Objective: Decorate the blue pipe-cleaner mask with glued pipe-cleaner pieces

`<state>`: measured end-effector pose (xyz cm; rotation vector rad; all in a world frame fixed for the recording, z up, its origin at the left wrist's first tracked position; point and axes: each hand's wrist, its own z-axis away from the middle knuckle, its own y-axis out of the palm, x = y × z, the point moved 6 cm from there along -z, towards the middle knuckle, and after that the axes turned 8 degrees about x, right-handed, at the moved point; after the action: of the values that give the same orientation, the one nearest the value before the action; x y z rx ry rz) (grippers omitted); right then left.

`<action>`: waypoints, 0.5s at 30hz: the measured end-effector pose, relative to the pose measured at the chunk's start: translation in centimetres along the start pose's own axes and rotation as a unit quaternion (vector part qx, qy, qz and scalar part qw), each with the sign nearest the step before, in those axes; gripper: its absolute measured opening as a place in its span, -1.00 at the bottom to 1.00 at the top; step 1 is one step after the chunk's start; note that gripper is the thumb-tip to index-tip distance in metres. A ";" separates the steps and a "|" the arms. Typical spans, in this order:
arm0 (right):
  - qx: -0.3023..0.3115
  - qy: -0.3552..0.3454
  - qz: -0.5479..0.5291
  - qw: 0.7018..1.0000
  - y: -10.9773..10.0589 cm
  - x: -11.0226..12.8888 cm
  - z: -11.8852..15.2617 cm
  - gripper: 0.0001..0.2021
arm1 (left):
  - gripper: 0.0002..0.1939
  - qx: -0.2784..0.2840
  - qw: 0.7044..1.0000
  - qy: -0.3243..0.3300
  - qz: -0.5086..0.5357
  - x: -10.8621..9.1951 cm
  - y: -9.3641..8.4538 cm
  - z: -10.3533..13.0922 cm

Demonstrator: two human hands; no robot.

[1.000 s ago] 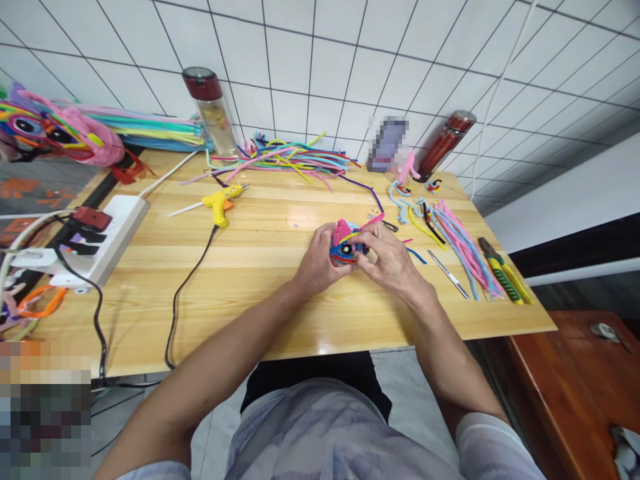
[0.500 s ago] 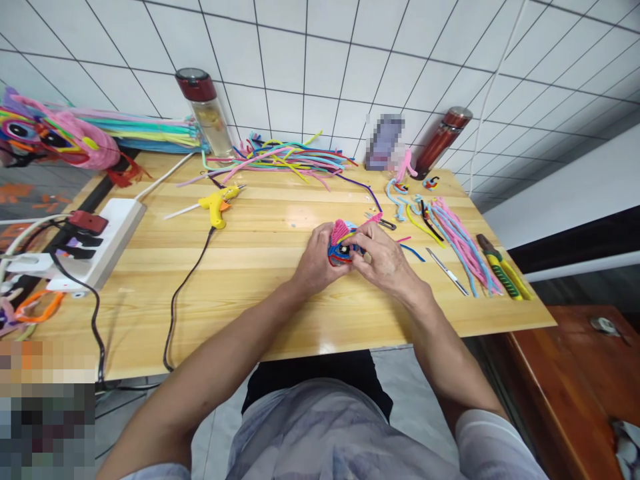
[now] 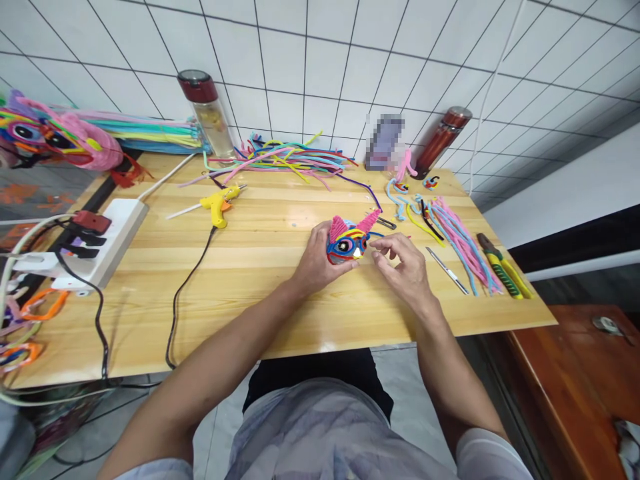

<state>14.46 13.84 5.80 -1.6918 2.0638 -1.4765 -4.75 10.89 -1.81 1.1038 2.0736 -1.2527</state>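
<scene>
My left hand (image 3: 319,260) is wrapped round the left side of a small animal head made of pipe cleaners (image 3: 345,248). The head has two pink pointed ears, blue-ringed eyes with dark centres, yellow and red bands and a small white patch low in the middle. It faces up toward me. Just right of it, my right hand (image 3: 404,267) is apart from the head, with curved, separated fingers and nothing visible in them. A blue pipe cleaner (image 3: 377,234) shows between the head and the right fingers; whether it is attached cannot be made out.
A yellow glue gun (image 3: 219,205) lies left, its cord trailing forward, near a white power strip (image 3: 113,247). Loose pipe cleaners (image 3: 290,160) and a bottle (image 3: 207,117) are at the back. At right lie a craft knife (image 3: 447,271), pink and blue pipe cleaners (image 3: 463,243) and pliers (image 3: 503,267).
My right hand has let go of the head and drawn back to the right, its fingers spreading. The face now shows uncovered, while my left hand keeps its hold.
</scene>
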 end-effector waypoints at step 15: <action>0.014 0.005 -0.005 1.000 0.6 0.2 1.4 -0.80 | -0.18 -0.008 0.999 -0.037 0.003 0.3 -0.5 0.1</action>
<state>14.78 12.81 4.76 -1.6895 2.0333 -1.5124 -5.33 10.77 -1.78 1.0398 2.0201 -1.2522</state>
